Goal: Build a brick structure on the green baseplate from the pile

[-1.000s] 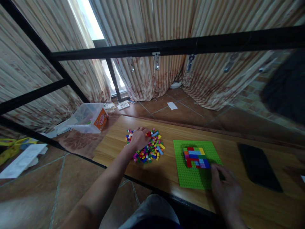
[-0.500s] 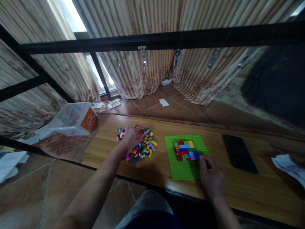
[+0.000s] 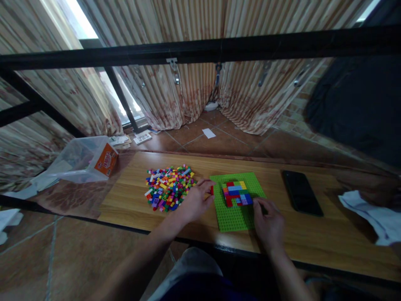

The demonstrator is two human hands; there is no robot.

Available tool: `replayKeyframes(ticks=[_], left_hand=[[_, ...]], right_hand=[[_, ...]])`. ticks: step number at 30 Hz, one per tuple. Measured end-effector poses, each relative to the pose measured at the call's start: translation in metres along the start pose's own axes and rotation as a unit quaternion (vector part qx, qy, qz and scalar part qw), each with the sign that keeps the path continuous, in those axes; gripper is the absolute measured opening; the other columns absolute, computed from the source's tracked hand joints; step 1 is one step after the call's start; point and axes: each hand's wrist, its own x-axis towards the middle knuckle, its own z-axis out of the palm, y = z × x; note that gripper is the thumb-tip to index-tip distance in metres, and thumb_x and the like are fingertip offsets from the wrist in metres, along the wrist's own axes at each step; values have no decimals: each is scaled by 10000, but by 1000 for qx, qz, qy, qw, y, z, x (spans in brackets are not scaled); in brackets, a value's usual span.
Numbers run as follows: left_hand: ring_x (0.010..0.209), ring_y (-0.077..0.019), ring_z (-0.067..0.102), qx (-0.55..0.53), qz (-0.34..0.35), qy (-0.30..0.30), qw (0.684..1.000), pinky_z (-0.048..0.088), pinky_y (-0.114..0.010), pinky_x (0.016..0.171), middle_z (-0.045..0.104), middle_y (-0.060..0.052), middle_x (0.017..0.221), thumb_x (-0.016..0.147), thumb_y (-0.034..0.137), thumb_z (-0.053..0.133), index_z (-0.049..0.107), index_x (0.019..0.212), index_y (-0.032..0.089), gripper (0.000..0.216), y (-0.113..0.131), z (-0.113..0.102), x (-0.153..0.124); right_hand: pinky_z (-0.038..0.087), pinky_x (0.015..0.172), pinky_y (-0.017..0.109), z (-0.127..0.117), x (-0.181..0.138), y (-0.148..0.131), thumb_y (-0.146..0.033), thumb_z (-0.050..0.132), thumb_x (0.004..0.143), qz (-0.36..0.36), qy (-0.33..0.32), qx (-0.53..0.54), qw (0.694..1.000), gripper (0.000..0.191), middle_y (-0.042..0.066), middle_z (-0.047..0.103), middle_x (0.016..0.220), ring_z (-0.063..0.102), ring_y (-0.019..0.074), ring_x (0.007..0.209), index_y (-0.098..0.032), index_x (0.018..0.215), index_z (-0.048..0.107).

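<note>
My left hand (image 3: 199, 198) is between the brick pile and the green baseplate (image 3: 232, 221), pinching a small red toy brick (image 3: 212, 190) in its fingertips. On the baseplate sits a flat patchwork of joined bricks (image 3: 236, 192) in red, blue, yellow, orange and green. My right hand (image 3: 269, 219) is over the baseplate's right edge, its fingers closed close to the blue brick at the patchwork's right corner. Whatever those fingers hold is hidden. To the left of my left hand, many loose toy bricks (image 3: 169, 186) lie heaped on the wooden table (image 3: 125, 200).
A black phone (image 3: 302, 192) lies right of the baseplate, with crumpled white paper (image 3: 372, 213) beyond it. A clear plastic box (image 3: 81, 161) with an orange label stands left of the table. A black metal bar (image 3: 194, 51) crosses in front of the curtains.
My left hand has left the brick pile and moved right towards the baseplate, with a red toy brick now in its fingers. My right hand stays by the patchwork's right corner.
</note>
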Motion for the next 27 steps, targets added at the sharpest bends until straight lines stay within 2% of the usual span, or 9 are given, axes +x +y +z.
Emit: replayKeyframes(ticks=[4, 8, 18, 24, 27], left_hand=[[1053, -158, 638, -62, -24, -20, 998, 560, -284, 894, 599, -83, 1237, 805, 28, 506, 557, 1208, 202, 442, 3, 23, -3], [1035, -166, 650, -51, -24, -39, 998, 563, -292, 877, 651, -60, 1191, 797, 4, 492, 551, 1221, 230, 483, 6, 36, -4], [989, -186, 679, 36, -19, -27, 999, 551, -324, 894, 685, -77, 1157, 861, 55, 452, 527, 1239, 199, 412, 15, 46, -2], [839, -164, 684, 95, -15, -60, 994, 551, -269, 768, 713, -41, 980, 908, 106, 463, 616, 1086, 202, 254, 22, 47, 0], [810, -153, 669, 122, -12, -59, 991, 534, -247, 732, 707, -27, 959, 914, 136, 499, 655, 1008, 215, 198, 24, 50, 4]], right_hand=[[491, 849, 384, 0, 0, -3, -464, 481, 900, 3, 1, 9, 1000, 364, 111, 703, 934, 639, 228, 891, -171, 854, 692], [486, 866, 382, 0, 1, -4, -453, 482, 902, 6, -2, 16, 1000, 358, 112, 702, 938, 637, 225, 902, -165, 858, 691], [484, 871, 386, 2, 1, -2, -438, 480, 906, 5, -1, 10, 1000, 349, 116, 703, 935, 632, 226, 901, -165, 857, 691], [490, 856, 386, 2, 1, -1, -426, 488, 908, -4, 5, 10, 1000, 335, 110, 704, 912, 635, 227, 881, -164, 861, 692], [492, 854, 386, 2, 1, -1, -428, 491, 906, -1, 2, 14, 1000, 333, 110, 702, 911, 635, 227, 883, -166, 866, 693]])
